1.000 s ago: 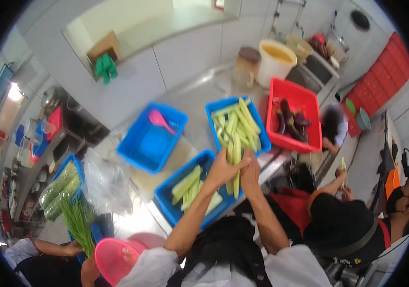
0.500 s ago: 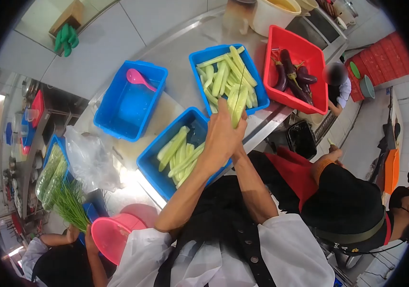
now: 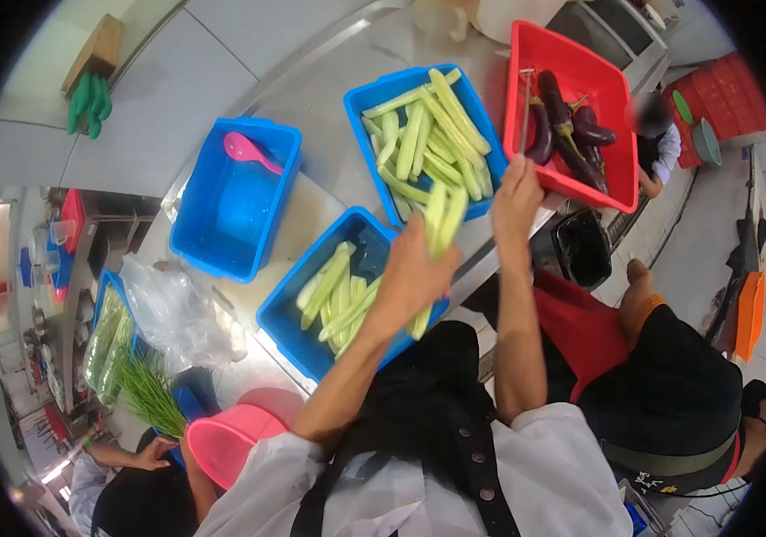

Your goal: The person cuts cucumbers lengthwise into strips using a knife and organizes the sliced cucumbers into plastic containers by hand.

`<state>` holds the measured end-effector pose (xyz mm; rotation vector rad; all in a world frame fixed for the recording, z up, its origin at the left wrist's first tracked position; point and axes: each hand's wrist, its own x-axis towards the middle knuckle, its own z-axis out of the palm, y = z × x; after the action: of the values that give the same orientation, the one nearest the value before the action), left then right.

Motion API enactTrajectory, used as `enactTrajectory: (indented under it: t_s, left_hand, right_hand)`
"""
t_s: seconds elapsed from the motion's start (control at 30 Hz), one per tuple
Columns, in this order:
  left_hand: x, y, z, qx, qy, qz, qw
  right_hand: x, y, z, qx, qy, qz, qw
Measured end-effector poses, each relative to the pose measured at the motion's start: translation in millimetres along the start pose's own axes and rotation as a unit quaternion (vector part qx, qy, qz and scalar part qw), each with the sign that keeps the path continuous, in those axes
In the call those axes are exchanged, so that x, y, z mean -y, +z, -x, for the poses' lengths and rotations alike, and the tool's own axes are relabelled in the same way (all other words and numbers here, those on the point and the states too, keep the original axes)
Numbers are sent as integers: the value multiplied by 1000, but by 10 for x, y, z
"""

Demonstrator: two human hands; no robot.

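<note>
My left hand (image 3: 419, 273) is closed around pale green peeled cucumber pieces (image 3: 444, 215), whose ends point up over the gap between two blue bins. A thin knife (image 3: 525, 116) is in my right hand (image 3: 517, 192), its blade pointing away over the left edge of the red bin (image 3: 616, 80). Cut cucumber lengths fill the far blue bin (image 3: 374, 96). More lengths lie in the near blue bin (image 3: 289, 309), which my left forearm partly covers. Several purple eggplants (image 3: 568, 134) rest inside the red bin.
A third blue bin (image 3: 188, 210) holds a pink spoon (image 3: 251, 152). To the left are a plastic bag (image 3: 172, 309), green stalks (image 3: 152, 389) and a pink tub (image 3: 231, 438). One person (image 3: 669, 394) stands close on my right; another person's hands (image 3: 154, 454) are at lower left.
My hands have come apart. The right one has moved right with the knife, toward the red bin, while the left keeps the cucumber pieces, slightly lower. The view has shifted a little.
</note>
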<state>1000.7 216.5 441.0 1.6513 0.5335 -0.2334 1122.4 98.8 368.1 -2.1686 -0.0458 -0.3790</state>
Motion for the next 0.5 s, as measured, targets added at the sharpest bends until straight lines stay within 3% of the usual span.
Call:
enactTrajectory:
  t_s: [0.13,0.2,0.23,0.3,0.33,0.4,0.43,0.5]
  left_hand:
    - [101,-10,-804,-52,25,20,998]
    - [162,-52,-1183,-99,91,-206,969]
    - [153,-96,-1279,-97,91,-209,969]
    - [144,-175,-1456,-263,284,-351,853]
    - [172,-166,-1627,-256,285,-353,853]
    - [264,-153,-1999,-80,420,-325,844]
    - [297,-150,-2124,-77,420,-325,844]
    - [318,-149,-2289,22,436,-480,761]
  right_hand:
    - [-39,-255,-47,72,39,-57,995]
    - [-85,-322,24,93,67,-84,990]
    - [-111,-367,87,120,111,-110,980]
    - [-168,-443,223,139,161,-137,968]
    - [-187,-472,297,139,189,-178,956]
    - [-209,-525,423,138,219,-219,941]
    - [-218,-550,468,138,242,-244,929]
    - [-266,-597,534,135,264,-269,916]
